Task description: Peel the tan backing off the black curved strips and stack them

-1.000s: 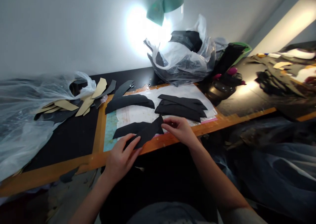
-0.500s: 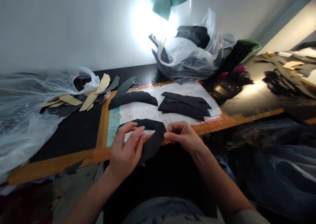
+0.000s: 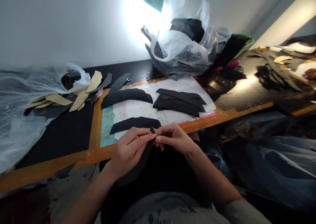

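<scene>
Worktop [image 3: 69, 136] runs across the view, its taped front edge just ahead of the person's lap. Left end: loose clear plastic [image 3: 19, 128]. Back: plastic bag [image 3: 182, 59] of dark pieces, well beyond the hands. White sheet [image 3: 148, 110] lies at centre, with a left stack [image 3: 127, 97] and a right stack [image 3: 179, 102] of black pieces; a heap of tan strips [image 3: 82, 97] sits left of the sheet. Left hand [image 3: 127, 148] and right hand [image 3: 175, 138] are drawn together at the front edge, fingertips meeting or nearly so, both pinched on the upper end of a black strip [image 3: 138, 166]. Key relation: the strip is off the sheet, its long axis slanting from the fingertips down and left toward the lap; most of its length hangs by the left hand, which is the nearer to its body, while the right hand is only at the tip. Lower end blends with dark clothing; exact outline cannot be told. A curved piece [image 3: 135, 123] lies crosswise just beyond the fingers, between them and the stacks. Smallest items: a bent metal bit [image 3: 129, 79] and a metal ring [image 3: 147, 78] near the sheet's far edge.
</scene>
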The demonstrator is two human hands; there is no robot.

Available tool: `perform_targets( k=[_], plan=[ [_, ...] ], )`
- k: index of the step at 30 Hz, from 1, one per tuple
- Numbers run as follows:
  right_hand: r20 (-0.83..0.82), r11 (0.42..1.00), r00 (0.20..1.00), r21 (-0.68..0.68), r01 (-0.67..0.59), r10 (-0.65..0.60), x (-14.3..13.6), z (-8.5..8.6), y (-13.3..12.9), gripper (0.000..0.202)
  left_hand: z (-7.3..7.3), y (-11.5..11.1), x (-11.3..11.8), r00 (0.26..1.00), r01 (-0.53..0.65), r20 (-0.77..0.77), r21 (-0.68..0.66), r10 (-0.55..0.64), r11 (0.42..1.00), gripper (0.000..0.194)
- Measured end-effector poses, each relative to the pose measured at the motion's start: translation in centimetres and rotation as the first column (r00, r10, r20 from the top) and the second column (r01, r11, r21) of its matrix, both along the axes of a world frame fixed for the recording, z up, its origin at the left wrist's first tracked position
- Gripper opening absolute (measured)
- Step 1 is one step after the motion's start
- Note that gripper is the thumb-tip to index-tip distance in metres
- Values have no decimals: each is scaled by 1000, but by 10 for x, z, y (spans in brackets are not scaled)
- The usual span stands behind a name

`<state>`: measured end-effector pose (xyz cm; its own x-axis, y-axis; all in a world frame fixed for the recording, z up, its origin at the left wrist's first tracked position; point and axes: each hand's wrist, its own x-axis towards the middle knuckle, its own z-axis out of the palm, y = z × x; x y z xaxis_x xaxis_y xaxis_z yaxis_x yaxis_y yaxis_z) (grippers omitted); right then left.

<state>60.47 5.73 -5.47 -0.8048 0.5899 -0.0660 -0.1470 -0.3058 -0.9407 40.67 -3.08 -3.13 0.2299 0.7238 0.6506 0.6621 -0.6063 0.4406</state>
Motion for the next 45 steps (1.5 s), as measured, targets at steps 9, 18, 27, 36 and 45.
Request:
perform_targets(
  k=[9, 18, 27, 36, 45],
  plan=[
    [-127, 995, 989, -75, 65, -75, -3, -6, -8, 30, -15, -3, 3, 998, 59, 16, -5, -59, 998, 40],
    [-124, 992, 989, -110, 67, -80, -5, -19, -17, 41, -20, -9, 0, 991, 125, -48, 40, -123, 991, 31],
    [-137, 893, 924, -340, 294, -357, -8, -35, -22, 37, -34, -12, -13, 981, -64, -160, 276, 112, 959, 41],
    [-39, 663, 691, -327, 674, -722, 40, -50, 30, 25, -39, -37, -49, 935, -266, -197, 160, 295, 951, 32],
    [-79, 455, 449, -94, 885, -890, 109, -33, 65, 47, -33, -51, -53, 930, -365, -49, -27, 363, 931, 27]
  ],
)
